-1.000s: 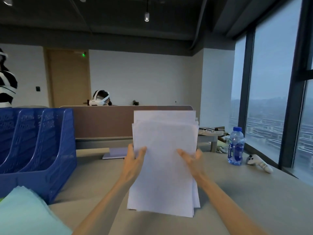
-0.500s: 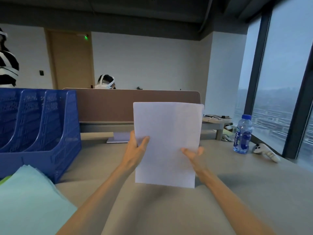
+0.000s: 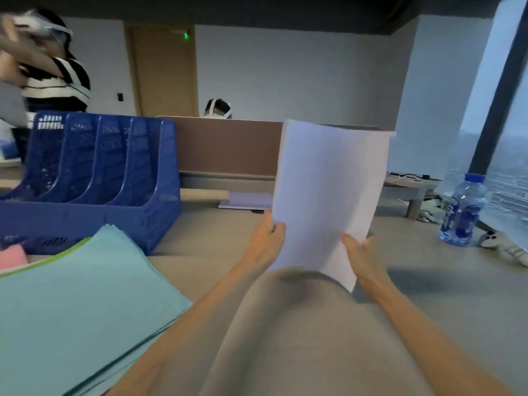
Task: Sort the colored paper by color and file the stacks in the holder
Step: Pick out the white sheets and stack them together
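Stack [image 3: 328, 190], pale paper, unfiled

Held upright above surface [image 3: 300, 338], well right of holder [image 3: 100, 172]. My left hand [image 3: 268, 232] grips its lower left edge; right hand [image 3: 361, 252] its lower right. Risk: sheets fanning or snagging a divider.

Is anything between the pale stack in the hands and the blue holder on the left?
Nothing visible. The left hand and right hand hold the pale stack aloft; only bare table separates it from the blue holder. The teal stack lies low in front.
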